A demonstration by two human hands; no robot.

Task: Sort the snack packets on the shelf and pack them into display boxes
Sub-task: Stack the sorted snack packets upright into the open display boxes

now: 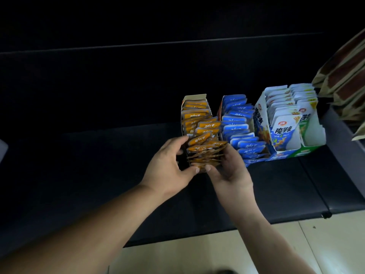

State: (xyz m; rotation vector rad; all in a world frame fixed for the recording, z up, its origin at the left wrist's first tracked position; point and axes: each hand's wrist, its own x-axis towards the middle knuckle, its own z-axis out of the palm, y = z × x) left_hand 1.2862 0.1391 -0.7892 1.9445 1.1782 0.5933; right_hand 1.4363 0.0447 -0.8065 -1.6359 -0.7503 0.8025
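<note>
**Both hands clamped on the orange bunch**

Nearest me, at six o'clock, pale floor tiles (197,258), then the front edge of the dark shelf (98,175). My two forearms run up to mid-view. The left hand (169,161) curls round the left side of a fanned bunch of orange packets (205,153), with its thumb under the near end. The right hand (231,169) cups the right side, and its thumb meets the other at the front. So both hands are gripping that bunch, right at the near end of the orange display box (194,97). I cannot tell whether the bunch rests inside the box.

Toward twelve o'clock, more orange packets stand in the box, several of them tilted. Just beside it at two o'clock, the blue display box (254,161) carries blue packets (237,123) leaning in a row. Against that one, toward three o'clock, the white display box (260,115) holds white packets (284,131) upright in two columns. Farthest off, at the right edge, brown bags (343,76) lean together.
</note>
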